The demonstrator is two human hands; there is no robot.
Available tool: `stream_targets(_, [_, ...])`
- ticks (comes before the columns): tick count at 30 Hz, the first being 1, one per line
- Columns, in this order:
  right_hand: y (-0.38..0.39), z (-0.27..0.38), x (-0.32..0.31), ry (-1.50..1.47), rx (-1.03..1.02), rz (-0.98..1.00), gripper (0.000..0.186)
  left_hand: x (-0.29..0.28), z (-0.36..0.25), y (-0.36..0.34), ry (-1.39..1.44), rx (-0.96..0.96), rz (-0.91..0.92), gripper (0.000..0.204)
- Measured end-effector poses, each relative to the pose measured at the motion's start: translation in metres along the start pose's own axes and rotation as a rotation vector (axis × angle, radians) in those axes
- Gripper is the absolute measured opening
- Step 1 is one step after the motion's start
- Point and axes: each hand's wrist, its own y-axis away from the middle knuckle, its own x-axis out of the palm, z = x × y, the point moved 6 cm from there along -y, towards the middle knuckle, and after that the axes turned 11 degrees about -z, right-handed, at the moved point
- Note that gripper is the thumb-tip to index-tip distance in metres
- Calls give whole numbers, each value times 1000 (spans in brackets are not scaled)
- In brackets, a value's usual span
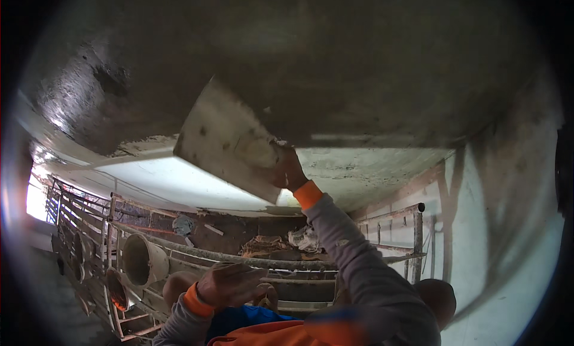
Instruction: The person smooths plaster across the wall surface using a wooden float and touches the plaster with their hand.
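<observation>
My right hand (286, 169), in a grey sleeve with an orange cuff, reaches up and forward and is closed on a plastering float (230, 130). The float is a wide, flat, pale board with dark spots, held tilted against the lower part of a band of dark wet plaster (359, 65). Its handle is hidden by my hand and the board. Low in front of my body, my left hand (232, 284) holds nothing, its fingers stretched out over my lap.
Scaffold rails (239, 259) run across below me, and a scaffold post (418, 244) stands at right. A pale bucket (143, 260) and an orange-lined bucket (119, 289) are at left. Crumpled sacks (305, 239) lie on the floor below. A pale wall (478, 268) rises at right.
</observation>
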Motion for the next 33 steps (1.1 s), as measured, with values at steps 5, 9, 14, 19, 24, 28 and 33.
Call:
stream_targets(5, [46,21,-40,608,-309,-8,62,-18,1,3,92,-279,17,25])
stream_targets(9, [71,15,-107,925,-358,-155,48,-12,8,11,213,-503,-12,32])
stream_targets(14, [69,-11,-190,1232,-501,-367,37,-3,20,1,257,-507,11,41])
stream_targets(19, [48,-59,-211,1344,-333,-163,38,3,27,-4,214,-517,28,46])
stream_targets(24, [97,-151,-179,1329,-50,201,34,8,23,-15,230,-474,33,48])
stream_targets(28, [131,-130,-177,1110,-211,72,36,14,17,-18,214,-481,9,47])
stream_targets(33, [129,-67,-260,625,-164,-776,19,17,19,-11,128,-281,146,20])
